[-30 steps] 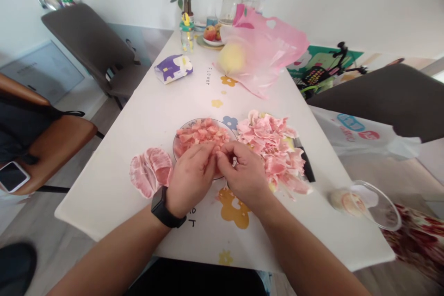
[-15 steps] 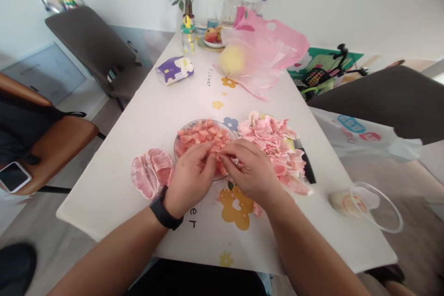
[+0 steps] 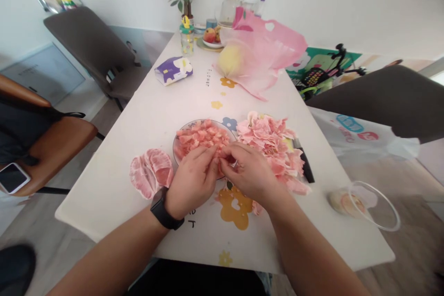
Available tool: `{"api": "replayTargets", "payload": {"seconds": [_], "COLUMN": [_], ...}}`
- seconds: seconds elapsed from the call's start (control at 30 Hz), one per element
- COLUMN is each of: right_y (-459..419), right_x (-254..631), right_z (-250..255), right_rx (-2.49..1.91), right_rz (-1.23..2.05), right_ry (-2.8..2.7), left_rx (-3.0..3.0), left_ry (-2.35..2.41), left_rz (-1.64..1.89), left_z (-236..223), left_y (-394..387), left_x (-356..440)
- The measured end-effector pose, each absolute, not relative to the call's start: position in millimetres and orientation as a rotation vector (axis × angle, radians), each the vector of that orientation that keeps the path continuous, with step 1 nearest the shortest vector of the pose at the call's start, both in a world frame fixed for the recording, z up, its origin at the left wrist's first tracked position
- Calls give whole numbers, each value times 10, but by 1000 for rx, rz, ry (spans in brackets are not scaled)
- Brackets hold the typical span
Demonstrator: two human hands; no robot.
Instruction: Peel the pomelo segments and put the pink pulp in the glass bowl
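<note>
Over the near rim of a plate (image 3: pixel 174 151), my left hand (image 3: pixel 194 175) and my right hand (image 3: pixel 248 169) meet with fingertips pinched together. Between them is a bit of pinkish grapefruit flesh, mostly hidden by the fingers. Peeled grapefruit pieces (image 3: pixel 203 135) are heaped on the plate. Left of my left hand, which has a black watch at its wrist, lies a chunk of unpeeled grapefruit segments (image 3: pixel 151 173). A pile of pale pink membrane scraps (image 3: pixel 267 136) sits just beyond my right hand, with a black-handled knife (image 3: pixel 307 166) partly under its right side.
Toward the back of the table (image 3: pixel 138 120) are a purple tissue pack (image 3: pixel 173 70), a cup with a green lid (image 3: pixel 186 39) and a pink plastic bag (image 3: pixel 267 51) around a yellow round fruit. A clear tub (image 3: pixel 364 206) stands near the right edge. Chairs flank both sides.
Both hands stay over the plate, and their fingertips have drawn closer together. The view has shifted very slightly; everything on the table lies as before.
</note>
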State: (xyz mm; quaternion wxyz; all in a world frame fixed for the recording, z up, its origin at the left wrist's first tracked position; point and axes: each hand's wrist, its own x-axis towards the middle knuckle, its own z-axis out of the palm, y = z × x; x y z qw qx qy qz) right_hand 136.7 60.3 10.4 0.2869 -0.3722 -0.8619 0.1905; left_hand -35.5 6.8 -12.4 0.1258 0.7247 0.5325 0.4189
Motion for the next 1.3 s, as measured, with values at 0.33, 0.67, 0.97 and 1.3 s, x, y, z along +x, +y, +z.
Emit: {"api": "replayTargets", "payload": {"seconds": [0.33,0.67,0.97,1.3], "right_y": [545,522,459,383], "right_x": [1353,1365,1276,1175], "right_z": [-3,83,112,51], "right_rx": [-889,-827,-962,-1208], "right_rz": [156,89,458,894], "right_ry": [-2357,-2378,-2048,-1694], "left_rx": [1823,1106,725,740], "left_ry": [1437,1115,838,850], "left_rz": [1171,1107,1244,1271], "left_z": [-100,-55,-42,-55], "left_y": [73,142,120,113], "left_x": [-380,-402,-344,-338]}}
